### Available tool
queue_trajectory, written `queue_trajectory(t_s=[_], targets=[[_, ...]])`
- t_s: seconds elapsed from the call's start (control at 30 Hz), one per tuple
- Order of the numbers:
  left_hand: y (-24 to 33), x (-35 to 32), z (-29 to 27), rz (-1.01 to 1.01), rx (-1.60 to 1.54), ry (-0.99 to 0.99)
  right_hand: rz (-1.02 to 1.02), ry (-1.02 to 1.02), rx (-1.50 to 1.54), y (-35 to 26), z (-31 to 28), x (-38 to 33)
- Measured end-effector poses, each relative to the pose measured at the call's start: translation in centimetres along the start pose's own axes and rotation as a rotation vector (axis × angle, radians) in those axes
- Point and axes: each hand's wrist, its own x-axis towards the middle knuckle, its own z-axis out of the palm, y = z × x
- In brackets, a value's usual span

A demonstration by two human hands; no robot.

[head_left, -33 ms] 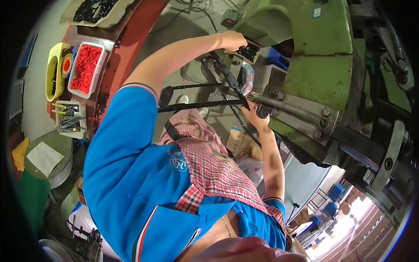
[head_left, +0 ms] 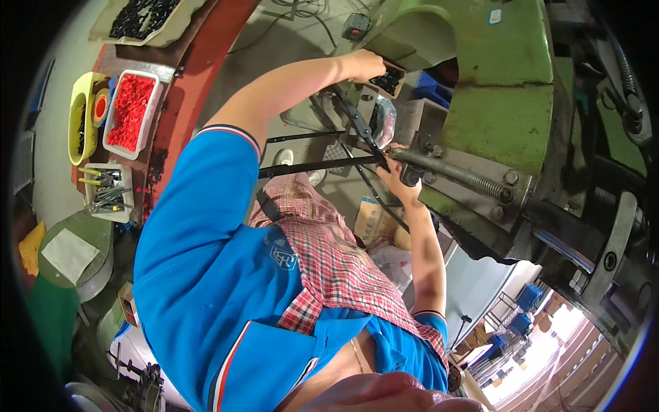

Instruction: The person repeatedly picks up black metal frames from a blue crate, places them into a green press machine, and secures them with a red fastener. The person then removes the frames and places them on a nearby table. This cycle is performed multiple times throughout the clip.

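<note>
My left hand [head_left: 362, 66] reaches to a small cardboard box [head_left: 399, 74] of black parts [head_left: 388, 81]. Its fingers curl down at the box's near edge; the fingertips are hidden, and whatever they hold cannot be made out. My right hand [head_left: 399, 181] is closed round the joint end of a black metal frame [head_left: 322, 166] made of long flat bars. This end lies beside the machine's spring-wound rod [head_left: 473, 177]. The frame's bars run left toward my left sleeve, which covers their far ends. A clear plastic bag [head_left: 383, 122] hangs between my hands.
The green machine body [head_left: 504, 117] rises at right. On the red-edged bench at left stand a white tray of red parts [head_left: 132, 113], a yellow bin [head_left: 79, 141] and a tray of tools [head_left: 110, 192]. A round green stool [head_left: 86, 237] stands lower left.
My left upper arm has shifted slightly right, and its sleeve covers a little more of the frame's bars. The whole view has slid slightly left. Both hands stay at the same places.
</note>
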Motion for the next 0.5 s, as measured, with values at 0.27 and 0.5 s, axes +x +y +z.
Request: queue_trajectory(t_s=[0.27,0.5], targets=[[-1.7,2.6,1.8,0.074,0.212,-0.043,-0.049,0.126,0.014,0.5,0.1,-0.1],[6.5,-5.3,-4.5,0.11,-0.413,0.348,-0.12,0.283,0.118,4.7,7.7,-1.7]])
